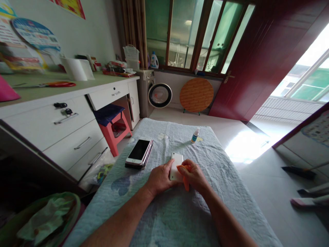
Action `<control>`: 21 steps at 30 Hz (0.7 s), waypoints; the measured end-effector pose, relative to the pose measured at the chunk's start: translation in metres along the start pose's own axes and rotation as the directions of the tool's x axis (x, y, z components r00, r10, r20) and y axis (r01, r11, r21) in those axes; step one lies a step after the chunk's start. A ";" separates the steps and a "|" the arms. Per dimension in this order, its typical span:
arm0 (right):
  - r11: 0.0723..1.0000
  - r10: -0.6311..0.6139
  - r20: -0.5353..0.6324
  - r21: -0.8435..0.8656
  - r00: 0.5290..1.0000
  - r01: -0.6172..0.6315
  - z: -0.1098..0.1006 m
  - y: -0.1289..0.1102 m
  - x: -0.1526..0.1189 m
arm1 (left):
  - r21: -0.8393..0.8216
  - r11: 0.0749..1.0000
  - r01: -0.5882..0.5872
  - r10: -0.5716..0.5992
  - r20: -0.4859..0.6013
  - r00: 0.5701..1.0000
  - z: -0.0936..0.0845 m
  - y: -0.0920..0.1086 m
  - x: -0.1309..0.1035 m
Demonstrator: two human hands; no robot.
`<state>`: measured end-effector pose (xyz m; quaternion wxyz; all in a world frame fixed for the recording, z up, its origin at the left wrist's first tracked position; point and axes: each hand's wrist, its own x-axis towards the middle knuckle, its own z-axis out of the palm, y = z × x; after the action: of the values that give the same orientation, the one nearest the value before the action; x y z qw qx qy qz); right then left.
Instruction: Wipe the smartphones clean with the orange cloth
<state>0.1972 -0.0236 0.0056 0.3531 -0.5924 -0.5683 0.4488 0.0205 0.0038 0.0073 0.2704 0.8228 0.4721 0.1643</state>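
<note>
A white smartphone [177,158] lies back side up, its camera at the far end, over the cloth-covered table. My left hand [161,176] grips its left edge, with the thumb along the side. In my right hand [193,174] an orange cloth [186,183] is bunched between the fingers and pressed on the phone's back. Left of my hands sits a stack of phones [140,151], the top one white with a dark screen facing up. A small spray bottle [195,135] with a blue and orange label stands upright beyond my right hand.
A pale blue quilted cloth [164,216] covers the table. To the left are a white desk [102,92] with drawers, a red stool [115,128] and a bin [74,209]. Ahead stand a washing machine with its door [160,95] open and a round wooden tabletop [196,95].
</note>
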 end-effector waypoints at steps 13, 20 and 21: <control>0.873 -0.355 -0.159 -0.410 0.921 0.265 -0.003 0.005 0.005 | -0.031 1.000 0.001 -0.001 -0.014 1.000 0.001 -0.005 0.003; 0.862 -0.401 -0.275 -0.436 0.874 0.259 -0.008 0.013 0.007 | -0.053 0.998 0.014 -0.017 -0.047 0.999 0.002 -0.004 0.001; 0.854 -0.409 -0.259 -0.448 0.875 0.266 -0.008 0.015 0.007 | -0.053 0.999 0.014 -0.016 -0.047 0.999 0.001 -0.003 0.001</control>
<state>0.2095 -0.0171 -0.0063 0.3934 -0.6099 -0.6730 0.1426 0.0197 0.0060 0.0041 0.2816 0.8078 0.4801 0.1942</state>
